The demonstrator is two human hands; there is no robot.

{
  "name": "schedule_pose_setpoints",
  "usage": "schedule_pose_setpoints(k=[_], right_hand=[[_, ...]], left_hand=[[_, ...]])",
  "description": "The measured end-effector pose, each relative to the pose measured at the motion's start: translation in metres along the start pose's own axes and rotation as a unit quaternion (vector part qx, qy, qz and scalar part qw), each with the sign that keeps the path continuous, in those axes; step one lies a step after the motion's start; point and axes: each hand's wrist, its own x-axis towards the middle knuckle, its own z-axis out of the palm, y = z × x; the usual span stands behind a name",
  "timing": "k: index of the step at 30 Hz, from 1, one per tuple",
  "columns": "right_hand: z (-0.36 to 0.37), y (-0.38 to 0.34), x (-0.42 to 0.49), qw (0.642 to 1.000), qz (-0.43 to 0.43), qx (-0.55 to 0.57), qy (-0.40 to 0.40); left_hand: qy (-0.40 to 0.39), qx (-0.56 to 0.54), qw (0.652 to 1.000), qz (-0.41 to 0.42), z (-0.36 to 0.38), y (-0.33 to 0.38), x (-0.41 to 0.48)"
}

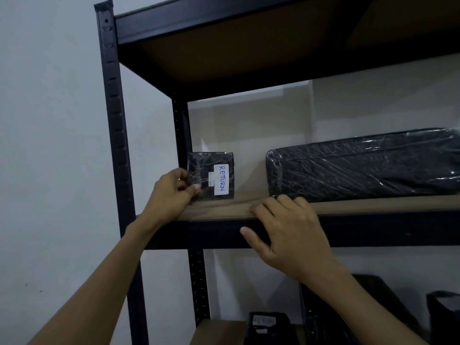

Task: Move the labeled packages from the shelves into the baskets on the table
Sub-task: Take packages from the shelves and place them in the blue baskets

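A small black plastic-wrapped package [219,168] with a white label reading RETURN stands upright at the left end of the middle shelf [224,210]. My left hand [171,192] pinches its left edge between thumb and fingers. My right hand [286,235] rests on the shelf's front edge, fingers bent over the board, just in front of a long black wrapped package [363,165] that lies along the shelf to the right. No basket or table is in view.
The black metal rack has an upright post [117,135] at the left and another shelf board overhead [249,51]. On the lower shelf sit more black packages, one labeled [267,324], others at the right [443,317]. A pale wall lies to the left.
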Motion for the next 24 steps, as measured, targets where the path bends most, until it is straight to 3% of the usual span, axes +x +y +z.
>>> schedule_pose_setpoints(k=[6,10,13,15,17,19,22,24], right_hand=[[0.005,0.000,-0.021,0.998,-0.014,0.048,0.024],[-0.008,-0.001,-0.031,0.997,-0.026,0.057,-0.050],[-0.035,-0.007,-0.044,0.975,0.020,0.210,-0.070],[-0.063,-0.018,-0.058,0.909,0.128,0.383,-0.100],[-0.090,-0.030,-0.076,0.815,0.222,0.525,-0.108],[-0.113,-0.040,-0.097,0.745,0.263,0.607,-0.088],[-0.143,-0.050,-0.138,0.675,0.310,0.666,-0.070],[-0.158,-0.055,-0.167,0.665,0.337,0.661,-0.081]], left_hand=[[0.082,-0.112,0.990,-0.005,0.002,0.018,-0.046],[0.135,-0.216,0.967,-0.027,0.001,0.041,-0.089],[0.110,-0.297,0.946,-0.067,0.004,0.062,-0.129],[0.065,-0.341,0.934,-0.083,0.008,0.076,-0.162],[0.013,-0.375,0.922,-0.099,0.012,0.088,-0.197],[-0.038,-0.391,0.911,-0.126,0.017,0.096,-0.233],[-0.089,-0.381,0.904,-0.169,0.020,0.098,-0.285],[-0.115,-0.363,0.903,-0.200,0.019,0.098,-0.318]])
